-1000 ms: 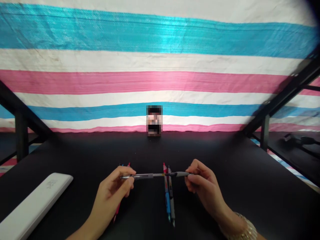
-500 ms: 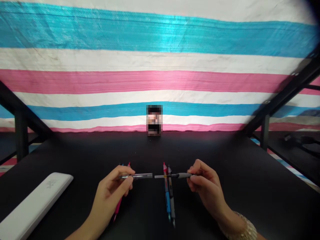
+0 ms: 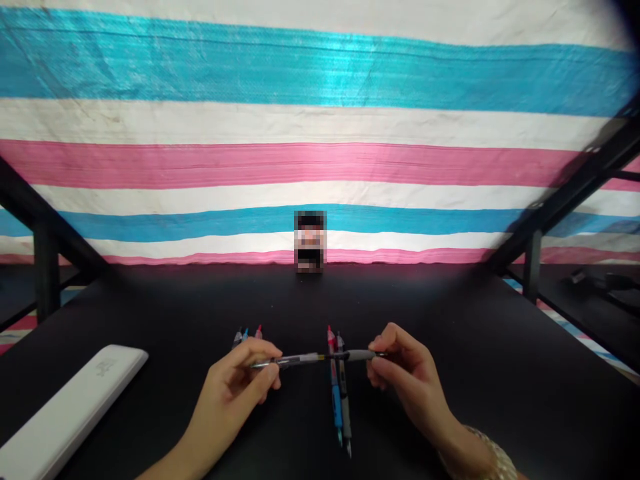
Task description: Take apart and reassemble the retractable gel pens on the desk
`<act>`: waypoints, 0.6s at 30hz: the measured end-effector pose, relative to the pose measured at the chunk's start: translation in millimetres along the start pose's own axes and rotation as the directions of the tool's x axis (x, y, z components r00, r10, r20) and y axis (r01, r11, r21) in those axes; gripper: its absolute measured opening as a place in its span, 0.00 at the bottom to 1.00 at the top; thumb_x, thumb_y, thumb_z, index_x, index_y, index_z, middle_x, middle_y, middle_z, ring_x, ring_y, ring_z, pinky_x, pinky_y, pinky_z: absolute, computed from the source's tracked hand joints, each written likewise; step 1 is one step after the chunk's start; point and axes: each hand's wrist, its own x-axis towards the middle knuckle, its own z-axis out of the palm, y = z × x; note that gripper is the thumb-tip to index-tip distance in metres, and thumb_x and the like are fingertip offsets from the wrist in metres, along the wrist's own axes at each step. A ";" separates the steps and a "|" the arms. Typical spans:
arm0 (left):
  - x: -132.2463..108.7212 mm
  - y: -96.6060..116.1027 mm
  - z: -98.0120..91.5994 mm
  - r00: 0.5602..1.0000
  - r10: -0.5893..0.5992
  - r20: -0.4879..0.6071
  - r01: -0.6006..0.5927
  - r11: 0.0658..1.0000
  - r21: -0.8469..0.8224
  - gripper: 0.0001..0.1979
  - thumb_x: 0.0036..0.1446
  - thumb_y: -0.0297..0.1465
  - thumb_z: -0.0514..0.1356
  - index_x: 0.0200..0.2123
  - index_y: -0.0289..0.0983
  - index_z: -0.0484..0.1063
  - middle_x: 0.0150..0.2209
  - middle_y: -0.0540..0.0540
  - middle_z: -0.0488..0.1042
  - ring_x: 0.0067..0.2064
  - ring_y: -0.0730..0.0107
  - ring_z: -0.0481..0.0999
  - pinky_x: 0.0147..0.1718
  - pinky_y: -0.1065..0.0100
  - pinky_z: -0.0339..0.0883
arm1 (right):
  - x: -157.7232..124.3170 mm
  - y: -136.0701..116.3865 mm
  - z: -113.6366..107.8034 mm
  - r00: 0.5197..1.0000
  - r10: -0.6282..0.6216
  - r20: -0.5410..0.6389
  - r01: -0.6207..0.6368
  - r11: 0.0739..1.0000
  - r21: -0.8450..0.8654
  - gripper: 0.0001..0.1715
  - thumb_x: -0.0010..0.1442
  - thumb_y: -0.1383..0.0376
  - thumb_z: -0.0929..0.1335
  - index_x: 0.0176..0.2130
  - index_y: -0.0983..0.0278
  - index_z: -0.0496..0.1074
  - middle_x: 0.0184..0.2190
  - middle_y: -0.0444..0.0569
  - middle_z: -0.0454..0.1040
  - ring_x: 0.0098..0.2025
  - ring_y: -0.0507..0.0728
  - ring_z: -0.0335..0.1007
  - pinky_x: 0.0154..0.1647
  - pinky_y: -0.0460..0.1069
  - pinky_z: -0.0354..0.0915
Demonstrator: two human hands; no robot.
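Note:
My left hand (image 3: 235, 383) pinches a clear pen barrel (image 3: 305, 359) between thumb and fingers, holding it level above the table. My right hand (image 3: 407, 373) grips the grey front section of a pen (image 3: 359, 355) near its tip. The refill (image 3: 325, 357) runs from this section into the barrel's open end, with a short stretch still visible between the two parts. Below them lie a pen with a red top and blue grip (image 3: 337, 400) and a black-and-grey pen (image 3: 346, 417), side by side. Several pens (image 3: 259, 331) lie partly hidden behind my left hand.
A white rounded oblong device (image 3: 75, 407) lies at the left on the black table (image 3: 200, 293). At the back edge stands a small pixelated object (image 3: 310, 241). Black frame bars (image 3: 560, 200) slope along both sides, before a striped sheet (image 3: 320, 163).
The two pen parts have come together: the refill, earlier apart from the barrel, is now inside it. My left hand has moved slightly right and my right hand slightly left.

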 end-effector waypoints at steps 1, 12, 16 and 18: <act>-0.2 -2.4 -0.1 0.999 0.017 0.044 -0.018 1.000 0.013 0.05 0.61 0.34 0.63 0.39 0.40 0.77 0.25 0.51 0.77 0.23 0.75 0.69 0.23 0.77 0.65 | -1.5 0.2 1.6 0.999 -0.012 0.039 0.015 0.997 -0.074 0.06 0.61 0.66 0.72 0.36 0.62 0.70 0.25 0.43 0.74 0.24 0.51 0.70 0.24 0.43 0.64; -3.1 -6.4 3.1 0.976 0.160 0.148 -0.175 0.980 0.097 0.04 0.62 0.29 0.62 0.40 0.41 0.76 0.27 0.50 0.80 0.22 0.75 0.74 0.23 0.78 0.69 | -1.9 -4.2 2.3 0.933 -0.168 0.318 0.318 0.797 -0.513 0.17 0.72 0.54 0.62 0.38 0.61 0.71 0.25 0.43 0.70 0.26 0.53 0.64 0.28 0.47 0.60; -3.2 -9.2 2.0 0.989 0.106 0.106 -0.114 0.990 0.077 0.04 0.63 0.32 0.62 0.40 0.41 0.75 0.26 0.49 0.80 0.22 0.75 0.74 0.23 0.77 0.69 | -0.7 -3.6 7.7 0.938 -0.190 0.290 0.317 0.808 -0.496 0.24 0.66 0.62 0.69 0.58 0.56 0.60 0.34 0.43 0.75 0.30 0.53 0.67 0.30 0.46 0.66; -1.7 -9.2 0.9 0.993 0.089 0.075 -0.093 0.994 0.052 0.04 0.63 0.33 0.62 0.41 0.40 0.75 0.27 0.49 0.80 0.22 0.75 0.74 0.23 0.77 0.69 | -0.8 -1.3 9.0 0.934 -0.223 0.278 0.341 0.784 -0.518 0.26 0.62 0.66 0.71 0.56 0.56 0.61 0.36 0.44 0.75 0.31 0.53 0.67 0.29 0.45 0.66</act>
